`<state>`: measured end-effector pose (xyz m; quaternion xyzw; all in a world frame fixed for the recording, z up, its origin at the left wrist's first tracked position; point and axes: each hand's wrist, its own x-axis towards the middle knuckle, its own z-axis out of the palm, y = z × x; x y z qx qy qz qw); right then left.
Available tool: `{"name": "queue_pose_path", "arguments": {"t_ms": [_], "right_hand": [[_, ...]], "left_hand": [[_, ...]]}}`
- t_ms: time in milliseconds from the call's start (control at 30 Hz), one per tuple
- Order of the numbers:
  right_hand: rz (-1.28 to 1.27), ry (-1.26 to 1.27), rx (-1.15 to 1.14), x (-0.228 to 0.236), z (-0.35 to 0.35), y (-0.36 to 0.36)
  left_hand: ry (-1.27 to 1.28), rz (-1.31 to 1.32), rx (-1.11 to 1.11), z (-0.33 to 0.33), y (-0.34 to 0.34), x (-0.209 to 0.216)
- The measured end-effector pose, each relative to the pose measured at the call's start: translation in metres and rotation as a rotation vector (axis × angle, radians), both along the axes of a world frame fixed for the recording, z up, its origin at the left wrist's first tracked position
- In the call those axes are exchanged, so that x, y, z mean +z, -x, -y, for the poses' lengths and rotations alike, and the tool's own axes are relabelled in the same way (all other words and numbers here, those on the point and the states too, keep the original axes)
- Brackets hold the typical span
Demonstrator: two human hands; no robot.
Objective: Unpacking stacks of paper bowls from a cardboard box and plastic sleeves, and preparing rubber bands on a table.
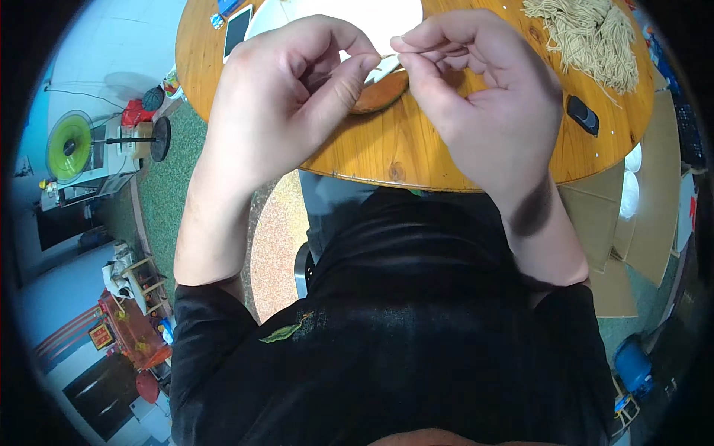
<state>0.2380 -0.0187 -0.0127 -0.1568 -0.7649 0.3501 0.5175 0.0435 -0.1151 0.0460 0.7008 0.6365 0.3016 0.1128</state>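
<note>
The left hand [286, 97] and the right hand [494, 104] are raised over the near half of a round, varnished wooden table [439, 167], their fingertips almost meeting. A thin, short, tan strand [386, 56] spans the small gap between them — the right thumb and fingers are pinched together on one end, and the left thumb and forefinger close on the other. What the strand is made of is too small to tell.

Behind the hands, a large, round, white dish [390, 26] reaches toward the far edge of the surface. A flat, rounded, orange-brown piece with a dark rim [381, 95] lies just below the strand in view, toward the near edge. Toward the far right edge sits a loose heap of beige, stringy yarn [587, 41]; an oblong black device [582, 115] lies nearer the right edge — and a white-framed phone with a dark screen [238, 33] rests by the left edge.
</note>
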Motion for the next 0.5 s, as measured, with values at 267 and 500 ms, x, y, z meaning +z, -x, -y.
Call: {"name": "queue_pose_path", "arguments": {"t_ms": [267,500], "right_hand": [[-0.096,-0.038,0.072,-0.008,0.001,0.003],[-0.107,-0.114,0.056,-0.009,-0.005,0.003]], "left_hand": [[0.059,0.211,0.089,-0.004,-0.006,0.0],[0.038,-0.023,-0.059,-0.002,-0.002,0.001]]}}
